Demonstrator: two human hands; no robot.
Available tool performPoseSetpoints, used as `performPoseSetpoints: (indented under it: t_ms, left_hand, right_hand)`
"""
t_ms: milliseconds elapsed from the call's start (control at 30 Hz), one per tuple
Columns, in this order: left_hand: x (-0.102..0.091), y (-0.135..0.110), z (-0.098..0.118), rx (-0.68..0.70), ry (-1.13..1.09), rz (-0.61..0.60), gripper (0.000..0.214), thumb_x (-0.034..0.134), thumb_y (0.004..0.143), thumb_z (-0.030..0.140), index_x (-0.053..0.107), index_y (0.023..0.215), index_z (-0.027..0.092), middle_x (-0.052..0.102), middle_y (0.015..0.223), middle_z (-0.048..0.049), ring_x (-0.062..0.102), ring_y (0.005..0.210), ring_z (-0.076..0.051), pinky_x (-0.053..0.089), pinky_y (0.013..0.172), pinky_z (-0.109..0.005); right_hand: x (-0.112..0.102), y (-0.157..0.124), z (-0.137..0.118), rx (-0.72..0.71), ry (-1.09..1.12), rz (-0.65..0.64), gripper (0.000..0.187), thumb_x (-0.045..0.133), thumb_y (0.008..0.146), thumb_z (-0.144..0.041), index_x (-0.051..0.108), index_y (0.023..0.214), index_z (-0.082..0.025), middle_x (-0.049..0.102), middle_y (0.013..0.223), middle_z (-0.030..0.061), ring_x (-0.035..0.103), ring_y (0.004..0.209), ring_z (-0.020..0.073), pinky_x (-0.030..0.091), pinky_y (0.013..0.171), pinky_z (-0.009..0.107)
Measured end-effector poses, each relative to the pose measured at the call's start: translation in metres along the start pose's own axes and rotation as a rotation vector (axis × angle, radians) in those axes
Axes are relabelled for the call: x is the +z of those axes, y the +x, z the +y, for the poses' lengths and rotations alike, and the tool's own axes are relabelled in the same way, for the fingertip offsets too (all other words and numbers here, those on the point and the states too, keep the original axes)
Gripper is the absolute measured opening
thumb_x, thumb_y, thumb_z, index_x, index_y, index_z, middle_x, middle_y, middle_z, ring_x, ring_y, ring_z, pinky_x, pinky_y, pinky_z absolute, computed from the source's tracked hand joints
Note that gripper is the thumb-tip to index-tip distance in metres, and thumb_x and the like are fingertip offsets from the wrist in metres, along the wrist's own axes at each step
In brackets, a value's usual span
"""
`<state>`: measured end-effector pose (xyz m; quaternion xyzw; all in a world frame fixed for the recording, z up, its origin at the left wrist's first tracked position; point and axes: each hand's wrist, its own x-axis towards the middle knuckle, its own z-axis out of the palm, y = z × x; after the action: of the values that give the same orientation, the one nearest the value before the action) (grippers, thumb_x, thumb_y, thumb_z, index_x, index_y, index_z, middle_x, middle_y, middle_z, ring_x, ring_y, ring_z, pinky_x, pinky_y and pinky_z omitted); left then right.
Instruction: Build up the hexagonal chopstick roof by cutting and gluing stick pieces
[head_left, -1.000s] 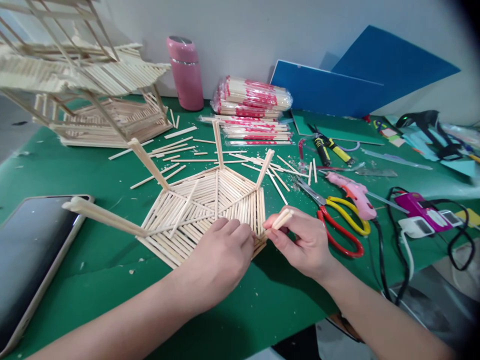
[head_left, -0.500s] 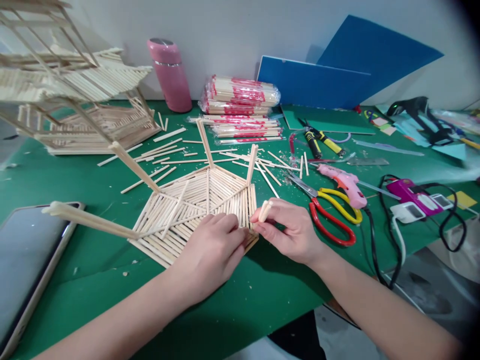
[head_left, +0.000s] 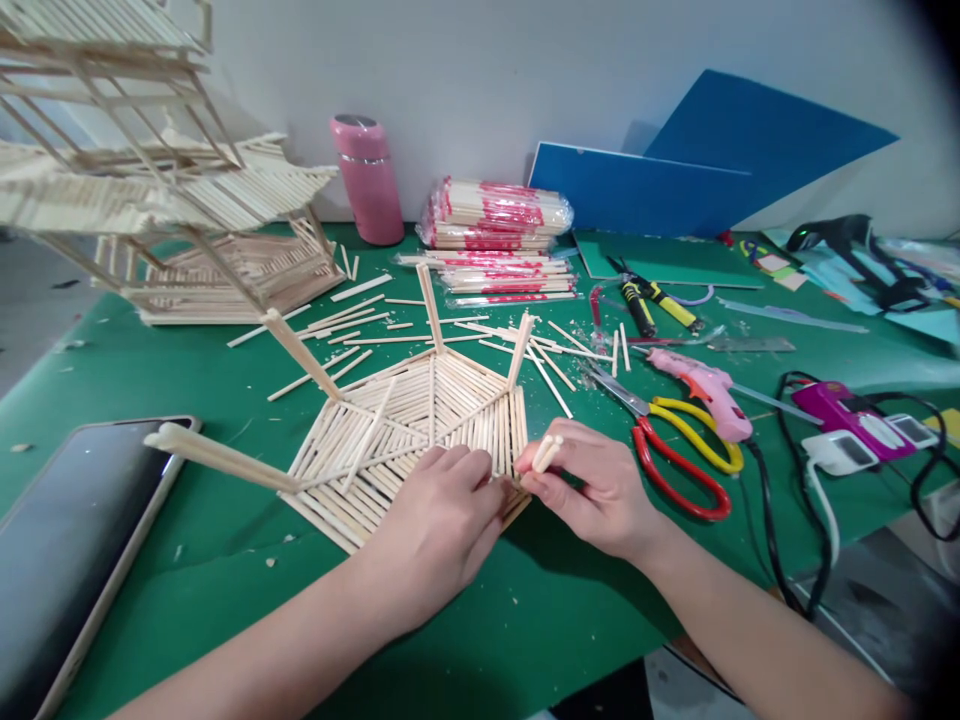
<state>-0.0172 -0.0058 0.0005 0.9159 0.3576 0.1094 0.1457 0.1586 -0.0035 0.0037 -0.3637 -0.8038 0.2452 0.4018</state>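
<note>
Pale wood is the material of the one many-sided base [head_left: 405, 430] before you, which lies in the middle of the green desk [head_left: 562, 610]. I count four posts [head_left: 302, 356] on its corners. Around it there are one phone [head_left: 90, 540], one pink bottle [head_left: 369, 190], two blue boards [head_left: 637, 190], one pair of scissors [head_left: 639, 405], one pink glue gun [head_left: 701, 388] and one pair of pliers [head_left: 637, 305].

Your right hand [head_left: 596, 490] has thumb and fingers clamped on a short bundle of sticks [head_left: 547, 454], at the base's right side; if the bundle touches the base, I cannot tell. Your left hand [head_left: 442, 520] is curled over the front right part of the base; its fingertips are hidden, so I cannot say how far apart they are.

The sticks of the base are thin and smooth, laid close in triangular sections divided by ribs. The posts are straight, each of several sticks put together. The scissors have shiny blades and looped handles, one red, one yellow.
</note>
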Motion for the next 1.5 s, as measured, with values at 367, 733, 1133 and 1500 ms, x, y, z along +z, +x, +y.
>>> performPoseSetpoints:
  t_ms: [367,733,1133,1500]
  left_hand:
    - [0.0019,0.0010,-0.0025,0.028,-0.008,0.017,0.022,0.039,0.081,0.018,0.057,0.070,0.015,0.048,0.069,-0.0038,0.043,0.063,-0.016,0.038,0.058,-0.031]
    - [-0.0017,0.0009,-0.0006,0.001,0.024,-0.046,0.022,0.037,0.082,0.019,0.057,0.072,0.015,0.049,0.070,-0.0039,0.043,0.065,-0.017,0.037,0.060,-0.032]
    - [-0.0012,0.0021,-0.0006,0.000,0.023,-0.042,0.023,0.036,0.083,0.019,0.056,0.071,0.015,0.048,0.070,-0.0037,0.043,0.063,-0.016,0.037,0.059,-0.031]
    - [0.0004,0.0020,-0.0034,-0.011,-0.034,-0.015,0.022,0.038,0.081,0.018,0.058,0.072,0.015,0.048,0.069,-0.0034,0.046,0.066,-0.016,0.037,0.060,-0.030]
  right_hand:
    - [-0.0011,-0.0021,0.0021,0.027,0.030,0.008,0.008,0.052,0.079,-0.017,0.059,0.076,-0.015,0.062,0.069,0.0035,0.051,0.064,0.0128,0.043,0.061,0.027]
    - [-0.0021,-0.0031,0.0021,0.021,0.028,0.014,0.009,0.051,0.080,-0.017,0.059,0.077,-0.017,0.063,0.072,0.0034,0.052,0.064,0.0129,0.044,0.062,0.027]
    - [-0.0001,-0.0026,0.0005,0.038,0.013,0.030,0.009,0.051,0.079,-0.014,0.058,0.077,-0.018,0.064,0.072,0.0030,0.053,0.065,0.0129,0.044,0.062,0.027]
    - [0.0009,-0.0019,0.0015,0.061,0.029,0.031,0.008,0.051,0.079,-0.016,0.059,0.077,-0.018,0.064,0.073,0.0023,0.054,0.067,0.0125,0.044,0.064,0.026]
